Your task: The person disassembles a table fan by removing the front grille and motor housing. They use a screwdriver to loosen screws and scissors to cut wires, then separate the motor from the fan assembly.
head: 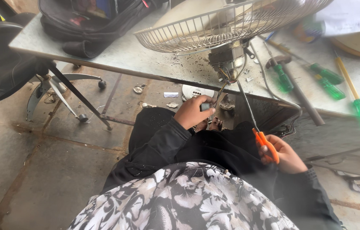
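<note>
My left hand (191, 111) is closed around a small dark part (205, 106) from which wires run up to the fan motor (227, 57). That motor hangs under a wire fan guard (214, 23) at the table's front edge. My right hand (283, 154) grips the orange handle of a screwdriver (265, 145). Its long shaft slants up-left, with the tip near the motor's wires. Both hands are over my lap, in front of the table.
A grey table (146, 55) holds several green-handled screwdrivers (329, 87), a hammer (295, 89), a black bag (90, 21) and a white cloth (342, 15). A black office chair (5, 59) stands at left. A round white object (195, 90) lies on the tiled floor.
</note>
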`<state>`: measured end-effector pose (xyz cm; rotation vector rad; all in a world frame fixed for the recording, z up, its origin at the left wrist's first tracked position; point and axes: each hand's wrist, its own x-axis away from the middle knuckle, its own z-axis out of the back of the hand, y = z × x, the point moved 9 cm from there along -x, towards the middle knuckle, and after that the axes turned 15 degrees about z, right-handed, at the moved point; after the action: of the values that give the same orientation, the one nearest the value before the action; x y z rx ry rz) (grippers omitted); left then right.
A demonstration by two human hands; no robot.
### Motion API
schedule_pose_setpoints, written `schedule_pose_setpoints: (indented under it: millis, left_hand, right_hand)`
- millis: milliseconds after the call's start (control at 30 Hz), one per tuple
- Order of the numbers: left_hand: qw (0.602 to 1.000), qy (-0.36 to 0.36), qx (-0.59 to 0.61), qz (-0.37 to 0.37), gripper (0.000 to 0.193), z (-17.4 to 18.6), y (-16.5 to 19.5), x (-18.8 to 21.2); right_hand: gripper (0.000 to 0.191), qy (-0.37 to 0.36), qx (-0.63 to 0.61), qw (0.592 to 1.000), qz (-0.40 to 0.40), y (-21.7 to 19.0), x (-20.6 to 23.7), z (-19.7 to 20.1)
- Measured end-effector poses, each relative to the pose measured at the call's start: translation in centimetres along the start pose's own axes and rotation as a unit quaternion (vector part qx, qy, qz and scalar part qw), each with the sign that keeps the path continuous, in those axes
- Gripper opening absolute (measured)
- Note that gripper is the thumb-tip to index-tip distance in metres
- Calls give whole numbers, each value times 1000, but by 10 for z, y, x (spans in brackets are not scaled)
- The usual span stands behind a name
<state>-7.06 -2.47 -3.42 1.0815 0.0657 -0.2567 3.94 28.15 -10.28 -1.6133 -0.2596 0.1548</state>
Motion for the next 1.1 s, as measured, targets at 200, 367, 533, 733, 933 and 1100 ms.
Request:
schedule_pose_setpoints:
  millis: [200, 367, 533, 733, 933, 1100]
  left_hand:
    - [982, 153, -36, -110, 45, 41, 61, -4]
    - [954, 198, -110, -194, 52, 45, 95, -20]
    - [961, 204, -72, -173, 29, 43, 91, -29]
    - [963, 201, -15, -179, 31, 43, 88, -31]
    - [962, 203, 38, -178, 29, 40, 83, -31]
    - [964, 181, 91, -174, 32, 37, 72, -30]
  right_hand:
    - [75, -62, -27, 997, 35, -7, 2, -20]
    - [78, -53, -38, 997, 29, -10, 4, -20]
    - [77, -61, -23, 996, 54, -11, 2, -20]
    - [80, -50, -37, 997, 35, -7, 6, -21]
    - [83, -38, -28, 999, 12, -6, 6, -17]
    - [79, -52, -41, 997, 35, -9, 3, -16]
